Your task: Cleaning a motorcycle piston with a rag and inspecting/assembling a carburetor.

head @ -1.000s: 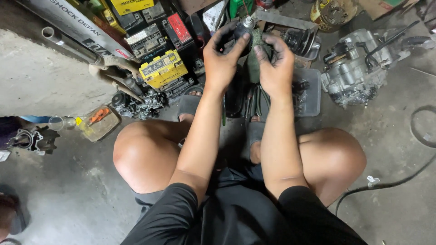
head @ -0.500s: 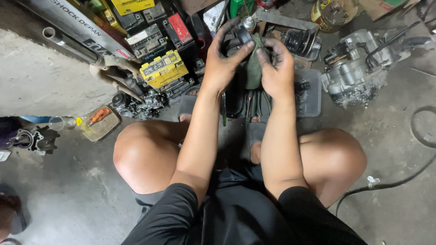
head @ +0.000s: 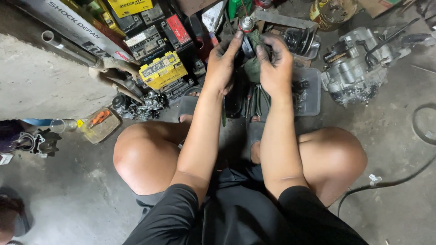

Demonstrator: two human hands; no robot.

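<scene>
I squat on a concrete floor with both arms stretched out between my knees. My left hand [head: 222, 61] and my right hand [head: 274, 66] are greasy and close together around a small dark engine part [head: 250, 47] wrapped partly in a green rag [head: 253, 68]. The left fingers press the part's left side; the right fingers curl over its top and right side. Most of the part is hidden by the fingers. A spray can top [head: 246, 23] stands just beyond the hands.
Several old batteries [head: 161, 70] lie stacked at the upper left beside a long box. A grey engine block [head: 356, 68] sits at the right. A clear plastic tray [head: 309, 90] with parts lies under my right hand. A black cable [head: 386, 183] runs across the floor at right.
Both hands shifted slightly on the part, and the right fingers curled further over its top. The arms and legs stayed where they were.
</scene>
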